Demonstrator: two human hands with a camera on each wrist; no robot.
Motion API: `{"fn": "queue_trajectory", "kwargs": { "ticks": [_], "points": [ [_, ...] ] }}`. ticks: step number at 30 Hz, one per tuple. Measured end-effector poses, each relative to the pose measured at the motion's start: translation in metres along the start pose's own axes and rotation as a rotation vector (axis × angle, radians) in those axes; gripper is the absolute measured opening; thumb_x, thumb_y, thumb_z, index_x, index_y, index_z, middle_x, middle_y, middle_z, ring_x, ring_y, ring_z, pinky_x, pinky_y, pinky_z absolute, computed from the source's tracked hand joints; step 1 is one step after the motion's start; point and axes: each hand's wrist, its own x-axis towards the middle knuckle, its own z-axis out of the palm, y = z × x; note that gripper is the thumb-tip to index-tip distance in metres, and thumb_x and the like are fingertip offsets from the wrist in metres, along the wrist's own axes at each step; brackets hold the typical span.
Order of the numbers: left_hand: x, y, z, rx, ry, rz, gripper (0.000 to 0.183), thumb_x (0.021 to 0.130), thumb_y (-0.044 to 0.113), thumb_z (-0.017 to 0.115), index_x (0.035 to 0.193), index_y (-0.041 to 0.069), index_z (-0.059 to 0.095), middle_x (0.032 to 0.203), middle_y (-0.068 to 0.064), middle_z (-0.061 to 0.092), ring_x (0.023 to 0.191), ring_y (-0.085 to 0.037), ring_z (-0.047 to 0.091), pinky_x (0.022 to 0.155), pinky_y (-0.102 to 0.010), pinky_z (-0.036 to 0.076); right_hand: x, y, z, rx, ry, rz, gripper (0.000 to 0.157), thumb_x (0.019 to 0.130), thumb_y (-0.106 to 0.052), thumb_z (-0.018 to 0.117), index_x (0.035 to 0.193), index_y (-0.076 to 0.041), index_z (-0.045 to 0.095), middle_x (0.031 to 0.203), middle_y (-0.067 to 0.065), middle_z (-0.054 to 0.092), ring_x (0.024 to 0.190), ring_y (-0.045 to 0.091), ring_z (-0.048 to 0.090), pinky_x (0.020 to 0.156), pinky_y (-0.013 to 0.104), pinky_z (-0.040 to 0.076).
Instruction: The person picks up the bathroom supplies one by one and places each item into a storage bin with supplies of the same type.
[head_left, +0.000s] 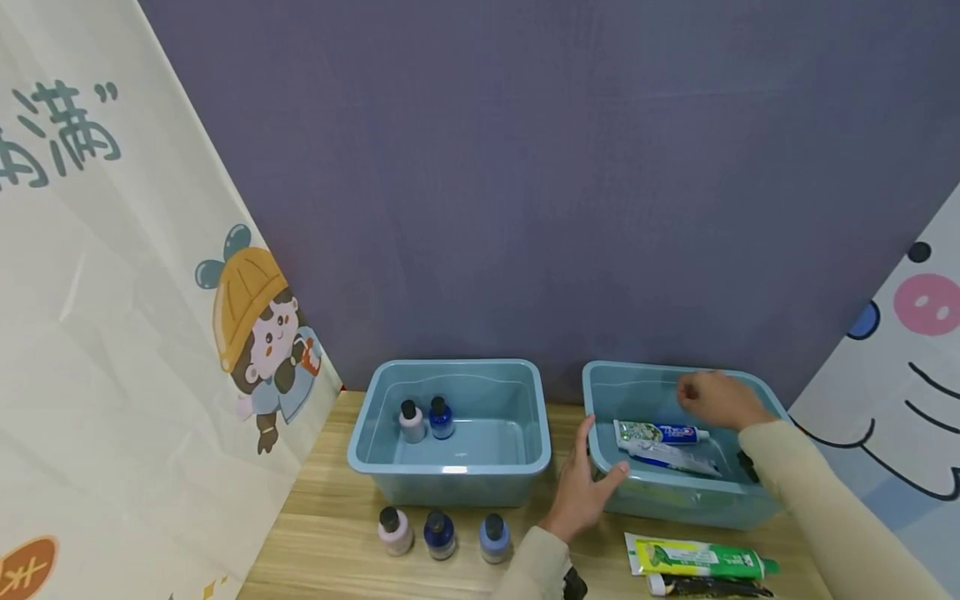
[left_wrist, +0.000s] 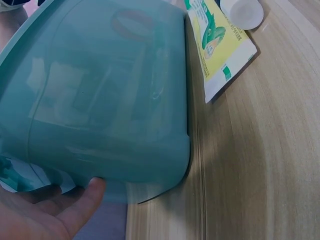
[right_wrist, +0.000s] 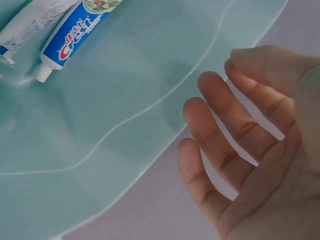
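Right tub: The right tub (head_left: pixel 626 387) is set at the far right of the bench (head_left: pixel 322 517). In it a blue-and-green toothpaste tube (head_left: pixel 660 432) and, just nearer, a white tube (head_left: pixel 671 458) are laid flat, side by side, towards the left.
Left hand: The tub's near left corner is bracketed by the left hand (head_left: pixel 581 492), thumb spread against the near side, fingers straight along the left side. Nothing is pinched by this grip; the tub seems to be steadied.
Right hand: The right hand (head_left: pixel 720 398) is held over the far right part of the tub, its forearm passed across from the near right. The fingers are loosely bent and parted, and nothing is held in this grip.
Tubes on the bench: In front of that tub are laid a green-and-yellow tube (head_left: pixel 697 558) and, nearer, a dark tube (head_left: pixel 712 587) with a white cap, probably lined up for easy reach.
Left tub: In the left tub (head_left: pixel 450 490) a pink bottle (head_left: pixel 412 423) and a dark blue bottle (head_left: pixel 441 419) are stood upright.
Bottles on the bench: Three bottles (head_left: pixel 439 537) are set in a row before it, apparently grouped by kind, apart from the tubes.
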Motion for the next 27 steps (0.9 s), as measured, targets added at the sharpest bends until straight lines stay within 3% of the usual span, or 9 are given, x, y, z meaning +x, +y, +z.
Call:
{"fn": "queue_trajectory", "kwargs": {
  "ticks": [16,27],
  "points": [
    [0.001,-0.002,0.001,0.005,0.009,0.003,0.081,0.096,0.062,0.059,0.157,0.056,0.007,0.168,0.003,0.028,0.149,-0.030,0.038,0.112,-0.059,0.041,-0.029,-0.012,-0.011,-0.039,0.130,-0.039,0.010,0.095,-0.015,0.069,0.086,-0.020,0.069,0.081,-0.007,0.069,0.068,0.008,0.055,0.064,0.034,0.050],
    [0.001,-0.002,0.001,0.005,0.013,0.001,0.080,0.097,0.058,0.060,0.157,0.056,0.007,0.169,0.007,0.025,0.151,-0.028,0.035,0.114,-0.059,0.039,-0.059,-0.017,-0.013,0.006,0.213,0.001,0.005,0.095,-0.017,0.072,0.100,-0.019,0.074,0.091,-0.005,0.072,0.076,0.010,0.062,0.062,0.034,0.051]
  ]
}}
